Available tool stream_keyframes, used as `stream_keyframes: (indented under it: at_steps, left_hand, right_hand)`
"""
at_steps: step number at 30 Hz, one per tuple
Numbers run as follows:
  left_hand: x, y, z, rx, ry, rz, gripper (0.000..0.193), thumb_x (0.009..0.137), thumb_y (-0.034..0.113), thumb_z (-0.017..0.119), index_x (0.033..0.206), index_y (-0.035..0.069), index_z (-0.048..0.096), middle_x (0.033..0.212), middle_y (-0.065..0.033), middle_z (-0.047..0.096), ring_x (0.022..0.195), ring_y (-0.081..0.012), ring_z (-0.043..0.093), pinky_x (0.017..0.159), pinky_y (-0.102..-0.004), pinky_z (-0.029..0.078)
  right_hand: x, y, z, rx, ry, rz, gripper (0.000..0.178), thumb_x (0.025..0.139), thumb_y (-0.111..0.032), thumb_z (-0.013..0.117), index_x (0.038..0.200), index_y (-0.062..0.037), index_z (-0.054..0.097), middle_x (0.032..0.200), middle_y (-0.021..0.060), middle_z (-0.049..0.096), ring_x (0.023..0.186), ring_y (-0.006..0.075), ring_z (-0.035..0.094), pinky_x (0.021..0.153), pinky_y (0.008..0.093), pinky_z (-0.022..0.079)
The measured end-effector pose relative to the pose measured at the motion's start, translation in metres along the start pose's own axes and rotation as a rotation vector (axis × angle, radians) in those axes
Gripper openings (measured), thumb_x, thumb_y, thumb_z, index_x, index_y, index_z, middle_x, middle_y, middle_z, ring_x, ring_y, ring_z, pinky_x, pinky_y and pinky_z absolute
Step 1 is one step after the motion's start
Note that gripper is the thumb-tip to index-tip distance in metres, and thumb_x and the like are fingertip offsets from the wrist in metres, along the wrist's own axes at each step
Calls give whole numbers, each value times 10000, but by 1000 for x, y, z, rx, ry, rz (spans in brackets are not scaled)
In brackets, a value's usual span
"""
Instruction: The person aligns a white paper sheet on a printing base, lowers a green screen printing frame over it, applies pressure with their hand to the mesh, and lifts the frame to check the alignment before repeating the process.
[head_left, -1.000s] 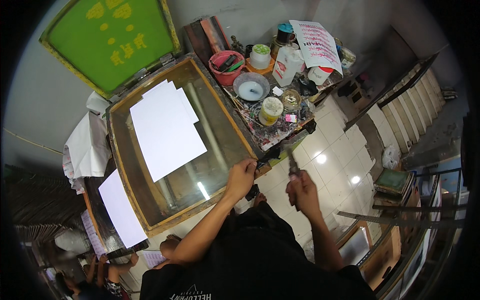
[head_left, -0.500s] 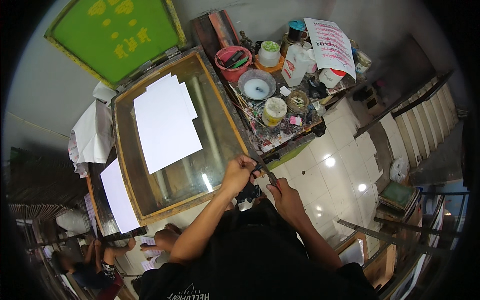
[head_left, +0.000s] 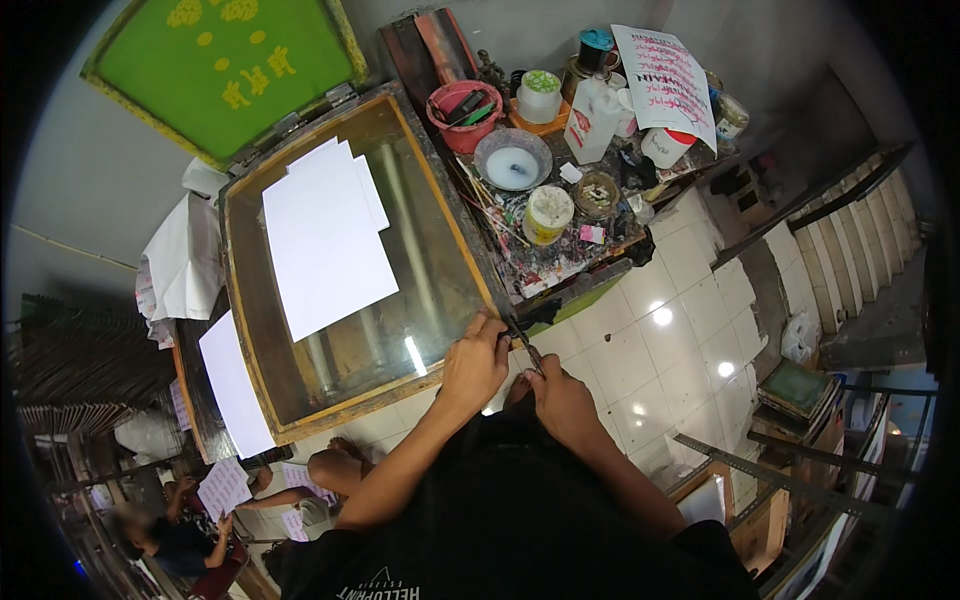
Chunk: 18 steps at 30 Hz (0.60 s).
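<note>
At the near right corner of the glass-topped table [head_left: 385, 407], my left hand [head_left: 476, 368] is closed with its fingertips by the wooden rim. A small dark piece shows at its fingertips, too hidden to name. My right hand [head_left: 565, 402] is wrapped round a slim, dark, knife-like tool [head_left: 526, 340], which slants up and left toward that corner. Some black cloth-like material [head_left: 543, 314] hangs beside the table just past the tool. White paper sheets [head_left: 330, 245] lie overlapped on the glass. A green printing screen [head_left: 225, 75] with yellow marks stands raised on hinges at the far edge.
A paint-stained side table [head_left: 535, 268] holds a pink basket [head_left: 465, 115], a grey bowl [head_left: 513, 160], tubs and a white jug [head_left: 593, 122]. Another white sheet [head_left: 235, 385] lies left of the glass. A seated person [head_left: 185, 535] is at lower left; stairs [head_left: 850, 235] are right.
My left hand has moved up to the table corner, and the black material has shifted from between my hands to beside the table. The seated person now holds up a paper sheet.
</note>
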<state>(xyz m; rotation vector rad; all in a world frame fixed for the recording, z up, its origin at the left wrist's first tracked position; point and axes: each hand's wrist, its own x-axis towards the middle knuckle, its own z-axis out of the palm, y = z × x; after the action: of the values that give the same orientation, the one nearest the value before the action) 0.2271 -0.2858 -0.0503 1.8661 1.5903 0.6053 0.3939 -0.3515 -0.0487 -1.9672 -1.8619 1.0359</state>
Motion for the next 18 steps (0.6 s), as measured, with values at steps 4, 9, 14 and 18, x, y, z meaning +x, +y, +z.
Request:
stream_keyframes:
  at_steps: [4, 9, 14, 18]
  left_hand:
    - [0, 0, 2, -191, 20, -52, 189, 940, 104, 679, 1054, -45, 704, 1039, -229, 688, 923, -431, 691, 806, -469, 532]
    - [1, 1, 2, -198, 43, -57, 180, 925, 108, 690, 1035, -32, 718, 1038, -212, 695, 921, -428, 696, 818, -471, 542]
    - [-5, 7, 5, -86, 110, -21, 151, 906, 121, 702, 1013, 21, 738, 1024, -151, 700, 842, -405, 711, 787, -485, 562]
    - [-2, 2, 7, -54, 128, 16, 144, 888, 107, 704, 1009, 36, 736, 1051, -130, 695, 813, -393, 711, 747, -474, 569]
  right_hand:
    - [-8, -5, -8, 30, 3, 27, 302, 1079, -306, 522, 1123, -18, 443, 991, 299, 701, 794, 521, 680, 697, 595, 545]
    - [-7, -1, 0, 43, 1, 20, 292, 1076, -293, 529, 1123, -20, 438, 996, 301, 697, 801, 523, 679, 699, 599, 542]
    - [-5, -7, 4, 3, -31, 67, 282, 1077, -285, 523, 1119, -24, 427, 954, 300, 689, 787, 530, 676, 691, 604, 542]
    - [-6, -6, 12, -25, 3, 63, 274, 1081, -285, 511, 1112, -29, 419, 932, 303, 679, 773, 529, 675, 687, 605, 545]
